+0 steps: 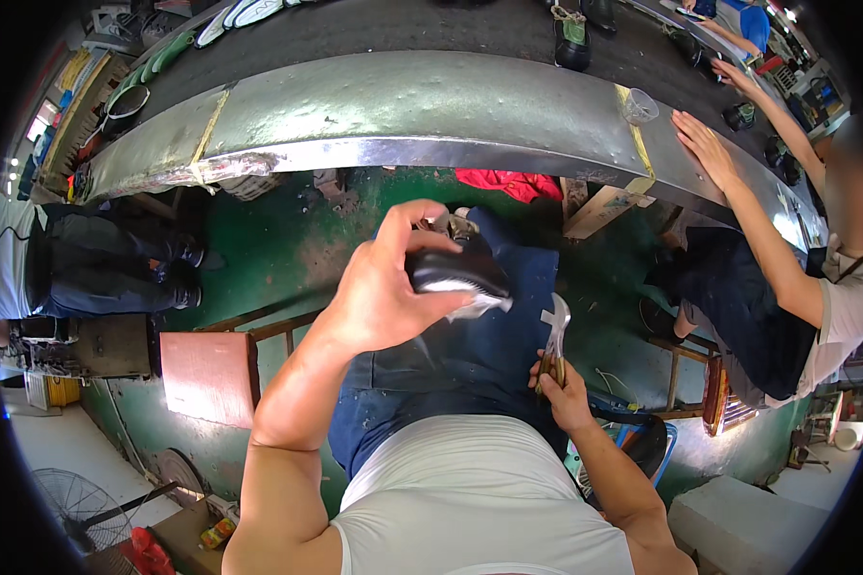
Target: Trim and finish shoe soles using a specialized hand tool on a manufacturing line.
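Note:
Up in front of me, my left hand [379, 283] is wrapped round a small black shoe upper [455, 270], thumb on the near side and fingers over the far side. Whitish material shows along its lower edge, and the shoe is slightly blurred. Low on the right, beside my lap, my right hand [564, 393] grips the handles of metal lasting pincers [557, 326]. Their curved head points away from me, apart from the shoe. Dark blue cloth [527, 287] covers my lap beneath both hands.
A metal-edged bench [384, 105] with a dark conveyor belt [384, 38] runs across the front. It carries a black shoe [572, 43] and a clear cup [640, 105]. At right a co-worker's hand [705, 149] rests on the edge. A stool [209, 377] stands at left.

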A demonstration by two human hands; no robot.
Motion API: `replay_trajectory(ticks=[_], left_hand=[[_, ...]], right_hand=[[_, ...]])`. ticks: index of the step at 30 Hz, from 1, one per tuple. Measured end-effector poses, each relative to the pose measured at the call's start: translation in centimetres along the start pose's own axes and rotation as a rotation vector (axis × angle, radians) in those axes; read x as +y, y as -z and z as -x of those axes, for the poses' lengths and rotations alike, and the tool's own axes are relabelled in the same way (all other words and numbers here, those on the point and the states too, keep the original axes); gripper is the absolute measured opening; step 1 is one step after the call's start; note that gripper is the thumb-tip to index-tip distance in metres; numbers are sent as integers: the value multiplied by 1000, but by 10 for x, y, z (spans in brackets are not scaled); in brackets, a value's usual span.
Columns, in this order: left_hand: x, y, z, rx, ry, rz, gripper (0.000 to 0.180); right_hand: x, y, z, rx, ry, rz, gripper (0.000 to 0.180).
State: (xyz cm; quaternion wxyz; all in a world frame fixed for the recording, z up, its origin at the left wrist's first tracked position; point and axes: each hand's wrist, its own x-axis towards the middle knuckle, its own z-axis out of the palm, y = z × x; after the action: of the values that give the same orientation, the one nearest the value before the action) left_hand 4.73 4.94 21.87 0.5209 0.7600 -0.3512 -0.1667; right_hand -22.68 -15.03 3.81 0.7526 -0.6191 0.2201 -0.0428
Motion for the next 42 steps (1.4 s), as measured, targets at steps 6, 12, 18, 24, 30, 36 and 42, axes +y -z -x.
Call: replay_trajectory(ticks=[6,12,18,24,30,36,42], left_hand=[[-43,-42,-51,-52,196,279,65],[-127,-98,-6,-490,378,80,102],[-156,-80,11,-532,427,271,71],[-143,-105,22,-110,193,-474,18],[-133,-107,41,70,173,-297,21],[-117,-116,45,97,-11,-496,21],[-108,-119,45,49,-88,-549,19]], right_hand=[[-4,-2,4,33,-5,43,36],[-49,-6,-13,-14,-141,450,24],[-45,-20,-27,-171,-109,761,38],[-48,-26,-34,-170,-176,971,39],[-65,-12,-31,-265,-63,890,38],[-102,-12,-52,-437,-64,896,35],[-136,-10,-84,-592,-507,713,26]])
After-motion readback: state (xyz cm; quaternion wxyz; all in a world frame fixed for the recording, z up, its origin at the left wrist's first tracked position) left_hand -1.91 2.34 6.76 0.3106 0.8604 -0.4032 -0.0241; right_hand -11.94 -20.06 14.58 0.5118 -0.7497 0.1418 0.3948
